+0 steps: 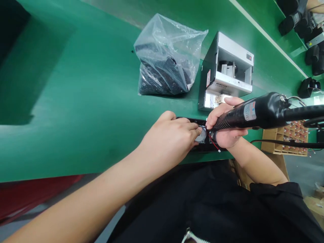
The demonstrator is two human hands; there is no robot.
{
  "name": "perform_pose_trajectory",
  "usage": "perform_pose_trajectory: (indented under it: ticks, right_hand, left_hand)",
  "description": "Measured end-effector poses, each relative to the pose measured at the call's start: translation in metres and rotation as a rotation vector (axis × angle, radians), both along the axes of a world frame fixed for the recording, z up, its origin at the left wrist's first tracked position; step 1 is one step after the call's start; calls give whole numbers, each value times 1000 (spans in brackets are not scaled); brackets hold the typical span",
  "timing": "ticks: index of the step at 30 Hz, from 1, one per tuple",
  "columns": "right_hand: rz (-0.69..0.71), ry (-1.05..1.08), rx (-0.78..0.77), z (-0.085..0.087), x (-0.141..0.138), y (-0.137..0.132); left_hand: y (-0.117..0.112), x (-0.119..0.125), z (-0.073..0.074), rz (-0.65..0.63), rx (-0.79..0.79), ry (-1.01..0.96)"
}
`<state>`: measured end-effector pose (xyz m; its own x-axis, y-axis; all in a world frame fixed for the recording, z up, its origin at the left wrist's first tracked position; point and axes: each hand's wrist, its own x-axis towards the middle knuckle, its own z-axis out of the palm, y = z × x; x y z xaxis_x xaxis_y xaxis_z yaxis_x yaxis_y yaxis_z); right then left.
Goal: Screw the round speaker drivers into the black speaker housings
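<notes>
Left hand point(172, 135), 9 o'clock of silver disc point(201, 137) — bent fingers apparently steadied it, grip unclear | right hand point(229, 137), 3 o'clock — fingers clamped screwdriver point(263, 110), seemingly for aim

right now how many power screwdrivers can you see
1: the black power screwdriver, held in the right hand, its front end by the black casing that the left hand touches. Others could be hidden among the black objects at upper right.

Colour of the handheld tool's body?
The handheld tool is black, with a pale label; best seen in the head view.
</notes>
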<state>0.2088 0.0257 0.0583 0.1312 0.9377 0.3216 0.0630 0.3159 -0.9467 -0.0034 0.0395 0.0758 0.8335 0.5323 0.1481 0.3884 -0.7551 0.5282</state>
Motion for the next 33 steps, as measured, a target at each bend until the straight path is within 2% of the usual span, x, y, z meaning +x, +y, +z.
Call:
perform_pose_trajectory:
  ticks: [2, 7, 9, 11, 15, 18, 22, 27, 30, 33]
  right_hand:
    - [-32, 37, 99, 21, 4, -1]
    - [-162, 117, 421, 100, 17, 0]
    - [-197, 108, 466, 119, 18, 5]
    - [-225, 69, 453, 122, 17, 13]
    - [-239, 59, 353, 102, 16, 29]
    - [-213, 57, 348, 92, 17, 36]
    - [-193, 139, 247, 95, 16, 34]
    - [-309, 160, 245, 111, 11, 2]
    - [-203, 119, 148, 119, 11, -28]
    - [-154, 132, 147, 118, 9, -51]
  left_hand:
    - [1, 0, 0, -7, 18, -21]
    - [2, -2, -2, -41, 77, -11]
    - [2, -3, -3, -39, 85, -16]
    - [2, -4, -5, -29, 71, -39]
    - [1, -5, -7, -13, 46, -77]
    - [0, -6, -7, -15, 66, -63]
    - [0, -6, -6, -20, 80, -60]
    - [0, -6, -5, -21, 68, -77]
    - [0, -6, -6, -22, 61, -75]
    - [-3, -7, -7, -8, 48, -82]
